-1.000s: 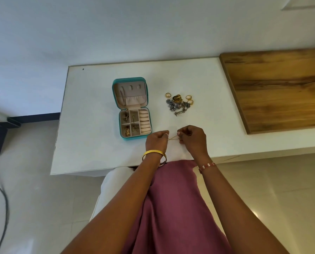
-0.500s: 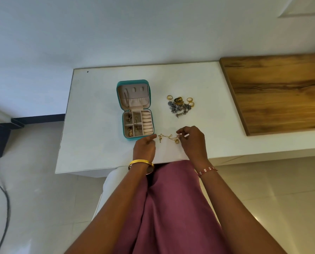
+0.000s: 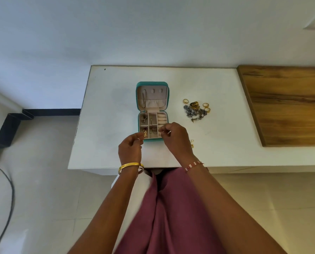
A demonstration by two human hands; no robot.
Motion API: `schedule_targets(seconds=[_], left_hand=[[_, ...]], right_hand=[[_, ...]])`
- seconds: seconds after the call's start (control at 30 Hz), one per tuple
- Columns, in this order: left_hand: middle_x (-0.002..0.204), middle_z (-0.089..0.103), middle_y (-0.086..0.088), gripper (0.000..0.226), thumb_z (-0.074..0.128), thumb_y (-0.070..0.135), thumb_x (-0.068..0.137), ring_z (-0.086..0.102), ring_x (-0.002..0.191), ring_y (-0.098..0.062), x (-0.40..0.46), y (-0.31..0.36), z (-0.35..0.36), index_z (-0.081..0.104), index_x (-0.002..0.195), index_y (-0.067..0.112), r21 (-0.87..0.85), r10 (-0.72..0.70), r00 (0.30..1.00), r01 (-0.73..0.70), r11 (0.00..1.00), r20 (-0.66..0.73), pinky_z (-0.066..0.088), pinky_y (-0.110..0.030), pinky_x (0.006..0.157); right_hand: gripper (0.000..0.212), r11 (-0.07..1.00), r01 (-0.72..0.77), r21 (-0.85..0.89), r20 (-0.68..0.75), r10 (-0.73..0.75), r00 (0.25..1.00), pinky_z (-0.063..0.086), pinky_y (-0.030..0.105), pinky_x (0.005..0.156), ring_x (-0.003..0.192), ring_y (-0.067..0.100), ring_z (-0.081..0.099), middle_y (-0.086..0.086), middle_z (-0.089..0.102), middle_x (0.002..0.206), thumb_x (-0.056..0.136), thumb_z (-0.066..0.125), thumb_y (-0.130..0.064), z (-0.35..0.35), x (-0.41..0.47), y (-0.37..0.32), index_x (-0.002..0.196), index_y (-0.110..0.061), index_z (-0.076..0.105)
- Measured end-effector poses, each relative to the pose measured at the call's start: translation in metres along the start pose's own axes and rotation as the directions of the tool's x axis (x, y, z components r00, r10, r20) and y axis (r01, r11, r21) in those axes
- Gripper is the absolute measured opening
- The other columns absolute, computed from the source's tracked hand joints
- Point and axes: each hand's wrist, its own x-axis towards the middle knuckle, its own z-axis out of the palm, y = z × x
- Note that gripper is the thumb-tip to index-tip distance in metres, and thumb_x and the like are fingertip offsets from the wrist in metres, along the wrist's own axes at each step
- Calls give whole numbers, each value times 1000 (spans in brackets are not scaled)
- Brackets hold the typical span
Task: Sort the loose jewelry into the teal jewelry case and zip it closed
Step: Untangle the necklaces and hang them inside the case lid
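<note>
1. Head view: a square teal zip-around jewelry case lies open on the white rectangular table, about midway along it and nearer the front edge than the back, its lid laid flat toward the back edge.
2. Its beige tray is split into small compartments with ring rolls on the right; a few gold pieces sit in the left compartments.
3. The left hand hovers at the case's front left corner, fingers curled and fingertips pinched together; what they pinch is too small to tell.
4. The right hand is over the case's front right corner, fingers curled in a pinch above the tray, a thin gold chain barely visible.
5. A loose heap of gold rings and dark silver-toned jewelry lies right of the case, well apart from it.
6. A small gold piece rests just beside the right wrist, near the front edge.
7. A brown wooden board covers the table's right end.
</note>
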Motion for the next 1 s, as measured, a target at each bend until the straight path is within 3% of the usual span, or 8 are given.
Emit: schedule_targets(seconds=[0.1, 0.23, 0.43, 0.57, 0.7, 0.8, 0.93, 1.0], left_hand=[[103, 67, -8, 26, 48, 1, 86, 61, 100, -26, 11, -5, 0, 66, 93, 18, 34, 17, 997, -14, 999, -73, 48, -43, 95], [115, 64, -7, 27, 49, 4, 88, 59, 103, -24, 19, -14, 5, 65, 107, 15, 112, 45, 994, -34, 993, -97, 48, -43, 96], [117, 63, -7, 31, 47, 3, 88, 59, 104, -20, 21, -22, 8, 62, 113, 14, 153, 79, 995, -70, 986, -56, 46, -35, 98], [121, 61, -7, 32, 47, 4, 89, 57, 109, -21, 20, -24, 8, 60, 116, 14, 182, 87, 995, -78, 980, -40, 43, -30, 98], [122, 60, -8, 32, 48, 4, 89, 56, 110, -20, 14, -27, 5, 59, 118, 14, 215, 124, 992, -112, 970, -40, 41, -22, 94], [122, 59, -9, 32, 47, 4, 89, 55, 108, -17, 10, -25, 3, 58, 118, 12, 236, 176, 982, -154, 959, -74, 33, -4, 83], [119, 60, -9, 31, 47, 3, 89, 50, 99, -7, 7, -20, 1, 59, 116, 11, 227, 251, 963, -223, 948, -102, 31, -1, 80], [117, 61, -9, 30, 47, 1, 89, 51, 100, -8, 6, -18, 2, 60, 115, 10, 217, 294, 950, -267, 939, -104, 33, 0, 80]], right_hand=[[18, 976, 70, -205, 37, -64, 997, 41, 25, 70, 95, 25, 57, 12, 61, 104, 88, 58, -13, 15, 13, -4, 101, -7, 68], [21, 850, 160, -503, 63, -148, 987, 45, 30, 71, 99, 27, 54, 14, 58, 109, 90, 53, -12, 28, 23, -6, 107, -8, 65], [12, 783, 131, -609, -13, -175, 984, 48, 33, 63, 86, 34, 60, 19, 65, 94, 78, 66, -5, 35, 20, -19, 88, 0, 70], [26, 809, 125, -574, 38, -126, 991, 43, 37, 79, 107, 35, 49, 21, 54, 117, 91, 42, -2, 35, 19, -20, 110, 1, 60], [28, 816, 159, -556, 56, -154, 987, 41, 39, 84, 111, 37, 47, 22, 54, 119, 89, 43, 1, 34, 18, -23, 112, 4, 58], [27, 851, 148, -504, 28, -155, 988, 41, 36, 84, 109, 34, 48, 20, 54, 118, 89, 44, 0, 35, 20, -18, 113, 1, 56], [14, 991, 21, -128, -122, -37, 992, 34, 21, 73, 96, 25, 51, 16, 57, 105, 89, 50, -5, 27, 19, -16, 99, -1, 60], [9, 995, -7, 104, -149, 23, 989, 32, 16, 68, 86, 19, 52, 14, 60, 96, 88, 50, -3, 16, 17, -20, 93, -2, 58]])
